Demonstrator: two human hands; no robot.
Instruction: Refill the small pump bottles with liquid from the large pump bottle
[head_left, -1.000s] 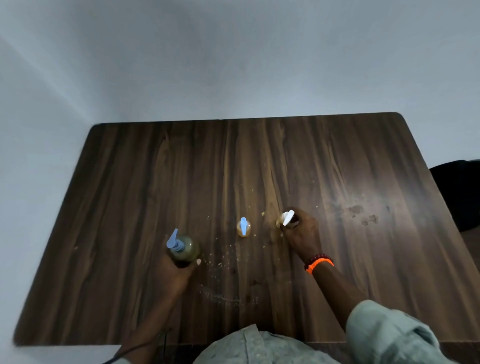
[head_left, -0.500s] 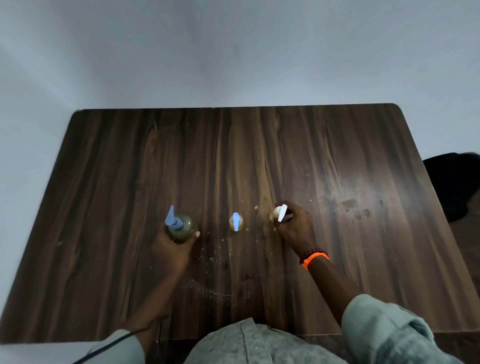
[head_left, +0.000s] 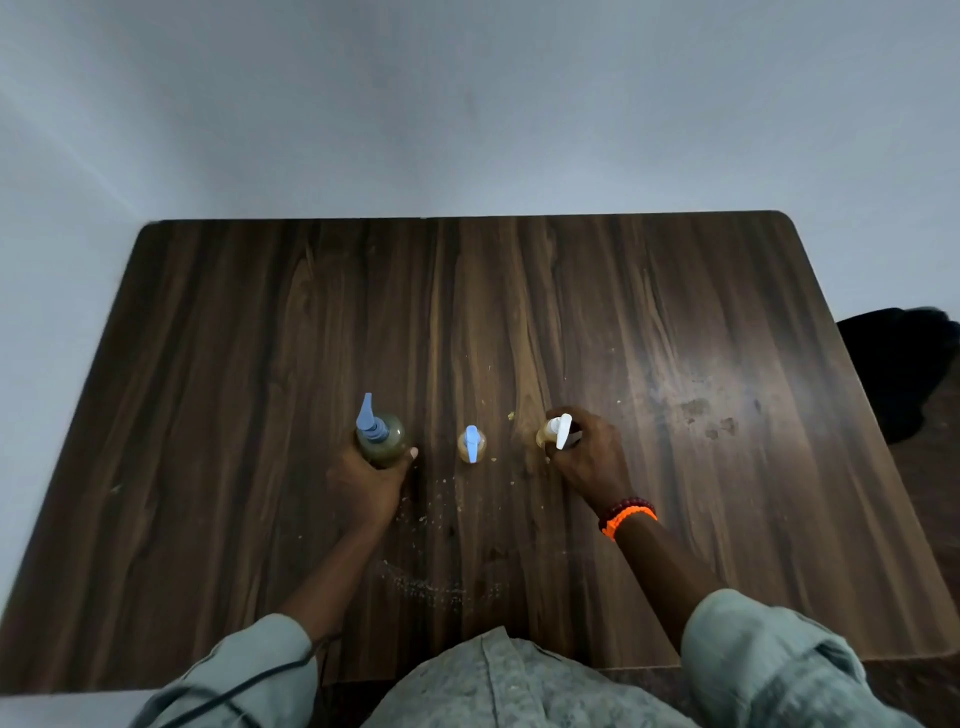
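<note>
My left hand (head_left: 366, 480) grips large pump bottle (head_left: 383, 441) to steady it; right hand (head_left: 589, 460) wraps white-pump small bottle (head_left: 555, 435) (likely opening first), blue-pump small bottle (head_left: 471, 445) between, untouched.

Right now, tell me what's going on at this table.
A person sits at a wooden table with three pump bottles standing in a row. The left hand grips the large bottle, which has a blue pump. The right hand holds the small bottle with the white pump. The other small bottle, with a blue pump, stands untouched between them. All pumps are on, and crumbs or droplets speckle the wood nearby.
</note>
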